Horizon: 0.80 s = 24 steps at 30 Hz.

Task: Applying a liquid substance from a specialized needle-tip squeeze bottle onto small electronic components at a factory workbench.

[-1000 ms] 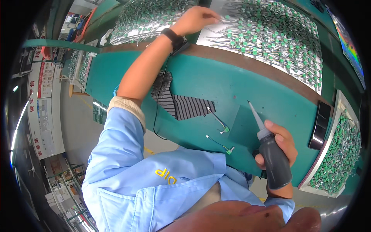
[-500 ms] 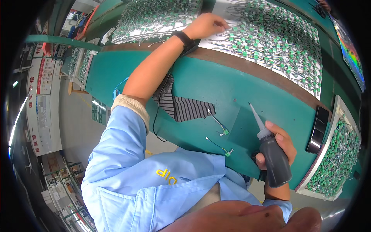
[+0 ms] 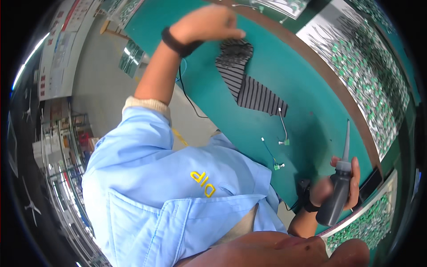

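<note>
My right hand (image 3: pixel 353 182) is wrapped round a dark squeeze bottle (image 3: pixel 336 198), which has a grey cap and a long thin nozzle pointing up. My left hand (image 3: pixel 207 22) is raised at the upper middle, its fingers curled and a little blurred; anything in them is hidden. Close below it lies a striped dark cloth (image 3: pixel 262 97) with a black-smeared end. Two small green connector boards with wires are on the green table: one board (image 3: pixel 286 142) has its wire reaching the cloth's corner, and another board (image 3: pixel 277 167) lies nearer me.
A white sheet (image 3: pixel 318 33) full of green wired boards covers the far right, behind a brown ledge (image 3: pixel 307 48). At the lower right, a white-edged tray (image 3: pixel 393 187) holds more boards beside a dark phone (image 3: pixel 371 183). A black cable (image 3: pixel 189 100) hangs over the table's near edge.
My view has turned. My left hand has come away from the sheet of boards to above the cloth. My right hand still grips the bottle, now more upright.
</note>
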Tool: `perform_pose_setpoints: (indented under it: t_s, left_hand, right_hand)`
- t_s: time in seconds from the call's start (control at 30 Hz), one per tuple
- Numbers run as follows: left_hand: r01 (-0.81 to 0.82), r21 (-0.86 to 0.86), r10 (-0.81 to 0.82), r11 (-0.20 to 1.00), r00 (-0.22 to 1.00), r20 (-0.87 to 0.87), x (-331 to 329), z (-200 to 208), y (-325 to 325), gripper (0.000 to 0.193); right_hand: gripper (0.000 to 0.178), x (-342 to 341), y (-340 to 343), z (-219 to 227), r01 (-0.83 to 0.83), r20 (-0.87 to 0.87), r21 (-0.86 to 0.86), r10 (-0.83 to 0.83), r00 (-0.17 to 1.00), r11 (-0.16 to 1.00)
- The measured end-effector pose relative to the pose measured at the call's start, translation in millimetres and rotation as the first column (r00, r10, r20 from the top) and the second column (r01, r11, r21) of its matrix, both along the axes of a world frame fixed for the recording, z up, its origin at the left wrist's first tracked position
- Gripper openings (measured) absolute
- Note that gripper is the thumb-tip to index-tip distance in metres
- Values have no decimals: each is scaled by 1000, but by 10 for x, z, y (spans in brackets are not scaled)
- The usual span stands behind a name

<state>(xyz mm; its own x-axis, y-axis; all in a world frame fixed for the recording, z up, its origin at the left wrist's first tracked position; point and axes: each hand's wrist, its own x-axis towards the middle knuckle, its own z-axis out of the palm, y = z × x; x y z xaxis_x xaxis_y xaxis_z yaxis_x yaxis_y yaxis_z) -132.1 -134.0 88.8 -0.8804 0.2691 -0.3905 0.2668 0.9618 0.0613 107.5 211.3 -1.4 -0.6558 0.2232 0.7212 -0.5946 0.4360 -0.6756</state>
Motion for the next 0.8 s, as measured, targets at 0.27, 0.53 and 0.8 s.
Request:
perform_pose_setpoints:
  t_s: [0.27, 0.53, 0.8]
  left_hand:
    - [-90, 488, 296, 868, 883, -364, 805, -982, -382, 74]
    - [-10, 516, 128, 857, 972, -195, 344, -822, 255, 66]
    - [-555, 825, -236, 106, 792, 563, 507, -723, 1127, 31]
  right_hand:
    - [58, -52, -44, -60, -62, -52, -19, 61, 997, 998]
    - [59, 21, -46, -2, -80, 7, -33, 80, 997, 996]
    - [66, -54, 109, 2, -276, 86, -368, 328, 941, 888]
